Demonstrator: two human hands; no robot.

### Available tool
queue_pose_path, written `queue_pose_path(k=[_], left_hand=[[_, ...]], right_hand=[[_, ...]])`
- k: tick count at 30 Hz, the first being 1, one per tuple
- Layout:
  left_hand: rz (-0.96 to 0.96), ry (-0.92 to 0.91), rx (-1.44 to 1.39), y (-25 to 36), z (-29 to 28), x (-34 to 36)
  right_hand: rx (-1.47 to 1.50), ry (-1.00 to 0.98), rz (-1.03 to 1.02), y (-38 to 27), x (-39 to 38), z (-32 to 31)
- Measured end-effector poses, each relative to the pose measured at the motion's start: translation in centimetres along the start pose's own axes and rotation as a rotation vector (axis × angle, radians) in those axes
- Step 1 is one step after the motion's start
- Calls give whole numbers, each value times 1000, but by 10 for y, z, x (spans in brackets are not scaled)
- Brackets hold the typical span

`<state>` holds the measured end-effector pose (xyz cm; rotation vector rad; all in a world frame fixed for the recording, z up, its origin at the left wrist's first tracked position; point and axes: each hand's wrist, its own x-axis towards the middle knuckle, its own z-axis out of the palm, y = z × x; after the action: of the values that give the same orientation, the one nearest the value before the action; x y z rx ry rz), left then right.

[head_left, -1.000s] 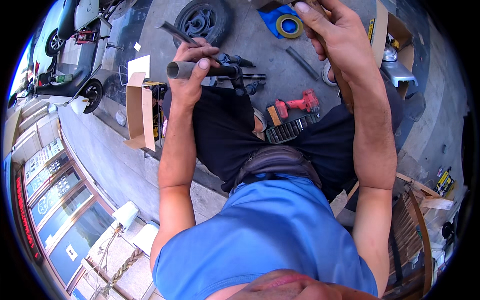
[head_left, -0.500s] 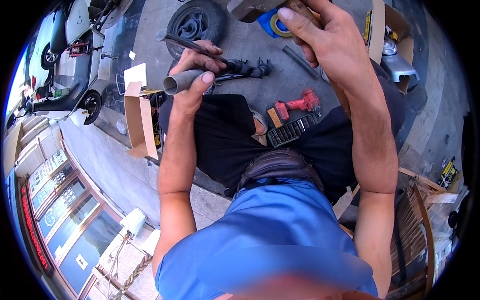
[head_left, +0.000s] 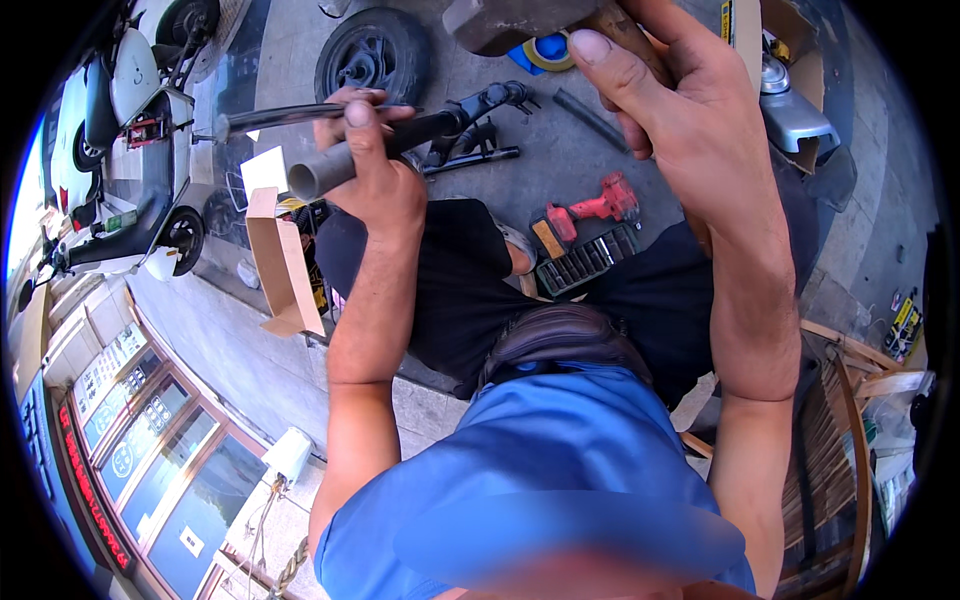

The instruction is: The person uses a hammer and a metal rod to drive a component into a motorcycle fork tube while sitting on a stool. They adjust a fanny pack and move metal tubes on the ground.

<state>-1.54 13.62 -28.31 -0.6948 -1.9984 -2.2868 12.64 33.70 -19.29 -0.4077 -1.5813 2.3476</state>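
Observation:
My left hand [head_left: 385, 185] is closed around a long black steering tube with a bare grey hollow end [head_left: 322, 170]. The same fingers hold a slim dark metal rod [head_left: 270, 115], lying above the tube and pointing left. At its far end the tube meets a black bracket-like part [head_left: 495, 98], over the ground. In my right hand [head_left: 670, 100] is a hammer, its wooden handle [head_left: 625, 38] gripped and its heavy dark head [head_left: 495, 22] raised at the top of the view. A gap separates hammer head and rod.
Between my legs lie a red cordless power tool [head_left: 600, 203] and a socket case [head_left: 588, 262]. A wheel [head_left: 372, 62], a loose grey pipe [head_left: 590, 120] and a tape roll [head_left: 550, 52] are beyond. Open cardboard boxes [head_left: 283, 262] flank me; scooters [head_left: 150, 150] stand left.
My left hand has turned, and the tube's open end has swung left and down. The rod now lies flatter and farther left. The hammer has shifted slightly left in view.

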Motion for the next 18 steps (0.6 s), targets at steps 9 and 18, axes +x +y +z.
queue_pose_path(k=[9,18], left_hand=[[15,-83,-34,-20,30,19],[-31,-748,-169,-35,23,68]], right_hand=[[-37,110,-123,9,-2,-3],[-408,314,-16,4,-21,-33]])
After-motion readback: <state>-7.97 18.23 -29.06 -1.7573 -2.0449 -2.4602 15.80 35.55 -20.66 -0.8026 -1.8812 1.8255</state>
